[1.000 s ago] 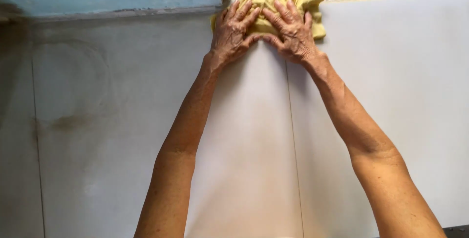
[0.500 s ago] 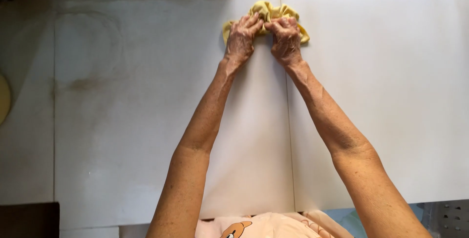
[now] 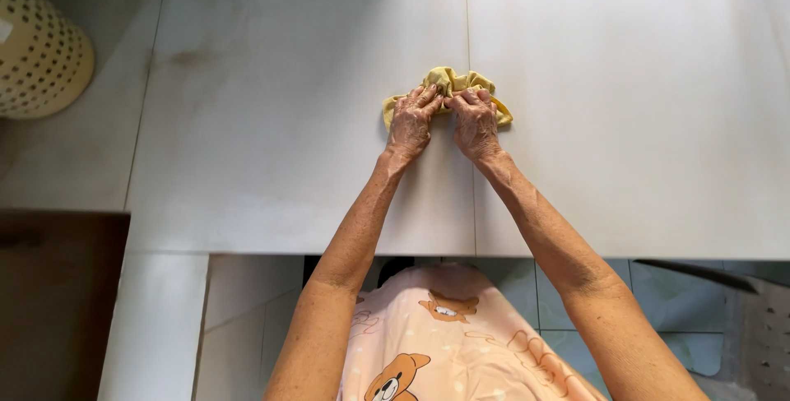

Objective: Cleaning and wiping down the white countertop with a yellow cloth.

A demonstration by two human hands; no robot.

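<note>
**Yellow cloth pulled back toward the middle of the worktop**

Two bare hands, side by side, on one bunched yellow cloth (image 3: pixel 448 88). Left hand (image 3: pixel 410 120) and right hand (image 3: pixel 474 123) both pressed down on the near part of it, fingers curled over the folds, each grip closed on the cloth rather than open or empty. Thumbs almost touching above the seam between slabs.

Changed over the last second: cloth formerly right up at the far edge of the worktop (image 3: pixel 247 162), against the blue wall; half a second ago a little short of that edge; now well back from it, about midway between far and near edges, straddling the seam. Arms drawn in accordingly, less stretched. Cloth also more gathered than at the far edge, now a tight wad under the fingers. Judged from that: one pulling stroke of wiping along the seam, far to near, with the strip behind the cloth already covered and the strip toward the near edge not yet reached.

Count: one cloth, two hands, two large pale slabs meeting at one seam, one perforated cream basket (image 3: pixel 37 51) off the far left corner. A faint ring-shaped stain (image 3: pixel 197 6) left of the seam, near the far edge, well apart from the cloth.
</note>
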